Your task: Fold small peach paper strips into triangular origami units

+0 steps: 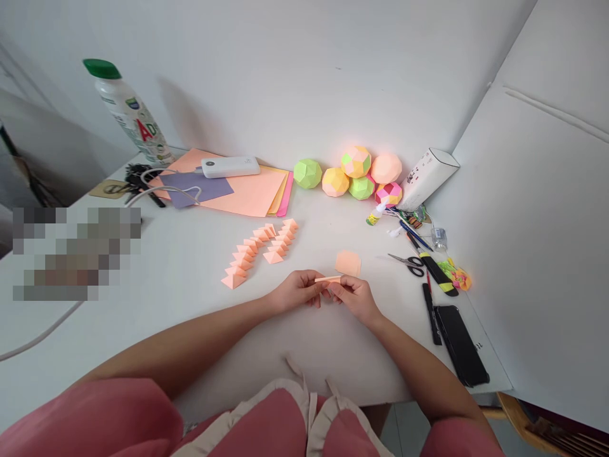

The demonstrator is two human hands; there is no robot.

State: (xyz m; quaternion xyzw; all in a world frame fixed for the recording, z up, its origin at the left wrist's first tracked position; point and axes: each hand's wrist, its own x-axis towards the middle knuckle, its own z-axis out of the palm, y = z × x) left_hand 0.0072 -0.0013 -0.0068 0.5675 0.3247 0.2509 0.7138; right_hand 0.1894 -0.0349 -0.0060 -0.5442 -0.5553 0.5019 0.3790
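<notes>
A small folded piece of peach paper [328,279] is pinched between both hands, low over the near part of the table. My left hand [301,291] grips its left end with thumb and fingers. At its right end, my right hand [356,298] is closed on the same paper. Just beyond the right hand lies a small stack of peach paper pieces [348,261]. Further left, two rows of folded peach paper units [242,259] lie on the white table [190,273].
Several faceted paper balls [335,182] sit by the wall. Coloured sheets [247,193] carry a power bank [231,166]; a bottle [130,114] stands at back left. Scissors [413,263], a glue bottle [375,216], a cutter [438,273] and a phone [461,346] are at right.
</notes>
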